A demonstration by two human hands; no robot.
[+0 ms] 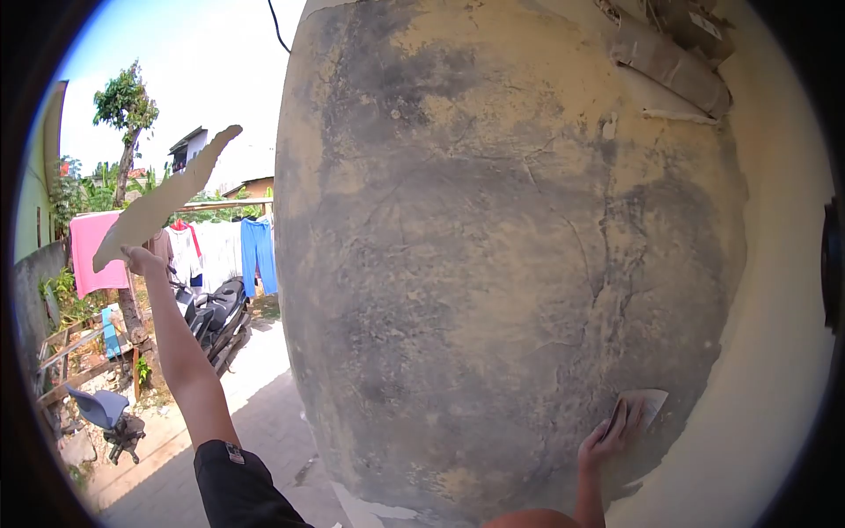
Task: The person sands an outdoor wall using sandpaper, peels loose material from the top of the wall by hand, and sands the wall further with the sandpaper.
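Observation:
My left hand [141, 260] is raised on the left side, closed on the lower end of a long, thin, irregular cream-coloured piece [172, 198] that slants up to the right. At the lower right, my right hand [613, 433] grips a flat, pale scraper blade [650, 407], which lies against the wall. The wall [458, 290] fills the middle and right, its surface patchy grey and tan with cracks and rough spots. Smooth cream coating [757, 352] borders the rough patch on the right.
At the upper right, crumpled brownish material [673, 66] hangs by the wall. Outside on the left are a motorbike [216, 312], hanging laundry [97, 251], an office chair [104, 407], a tree [126, 101] and a paved path [255, 414].

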